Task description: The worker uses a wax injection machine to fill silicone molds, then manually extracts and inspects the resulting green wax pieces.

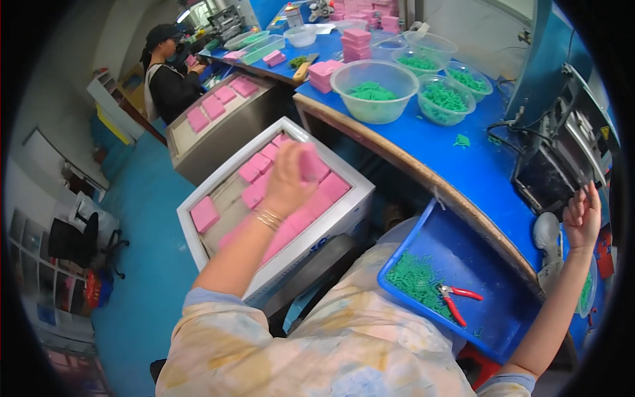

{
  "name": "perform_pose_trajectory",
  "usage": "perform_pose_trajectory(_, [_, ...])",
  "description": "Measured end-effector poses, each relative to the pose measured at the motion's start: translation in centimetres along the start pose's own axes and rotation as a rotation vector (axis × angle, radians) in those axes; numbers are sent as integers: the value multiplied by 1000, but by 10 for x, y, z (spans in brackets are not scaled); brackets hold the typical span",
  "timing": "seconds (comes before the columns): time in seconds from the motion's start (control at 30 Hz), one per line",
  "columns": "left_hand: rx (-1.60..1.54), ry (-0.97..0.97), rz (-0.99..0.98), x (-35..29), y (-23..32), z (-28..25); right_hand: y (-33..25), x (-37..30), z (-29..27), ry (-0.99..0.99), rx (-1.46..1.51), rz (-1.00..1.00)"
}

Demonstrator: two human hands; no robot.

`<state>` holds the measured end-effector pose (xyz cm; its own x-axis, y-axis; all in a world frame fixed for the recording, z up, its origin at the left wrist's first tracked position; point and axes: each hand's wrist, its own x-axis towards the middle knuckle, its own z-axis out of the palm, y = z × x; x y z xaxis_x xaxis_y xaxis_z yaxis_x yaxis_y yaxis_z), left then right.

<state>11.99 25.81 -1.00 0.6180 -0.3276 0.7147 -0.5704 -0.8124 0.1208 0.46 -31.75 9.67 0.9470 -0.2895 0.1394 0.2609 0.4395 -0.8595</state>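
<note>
My left hand [286, 180], a thin bracelet at its wrist, is closed on a pink block [310, 163], slightly blurred. It is over a white-rimmed box [365, 188] with a row of pink blocks [332, 188] along its right side and others scattered inside. One pink block [205, 214] lies apart at the box's left. Far to the right, my right hand [581, 220] is raised with the index finger stretched up. Its fingertips are at the lower edge of a black machine's tilted metal plate [577, 126]; whether they touch it I cannot tell.
A blue tray [493, 264] at my lap holds green pieces [418, 283] and red-handled nippers [456, 299]. Clear bowls [374, 109] of green pieces stand on the blue bench [436, 149]. Another person [169, 83] works at the far left, behind a second box [192, 149] with pink blocks.
</note>
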Motion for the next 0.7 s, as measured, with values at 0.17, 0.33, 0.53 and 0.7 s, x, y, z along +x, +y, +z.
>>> perform_pose_trajectory(0.17, [222,-336,-424,-55,-126,-55,-6,3,-16,-7,-6,-72])
perform_pose_trajectory(0.33, [128,-705,-789,-97,-161,-72,-10,5,-34,-26,-4,-52])
perform_pose_trajectory(0.53, [-351,-709,-1052,-126,-176,-55,-8,5,-35,-5,-19,-47])
perform_pose_trajectory(0.7, [-389,-634,-1132,-122,-170,-49,-12,8,-59,-269,-28,1])
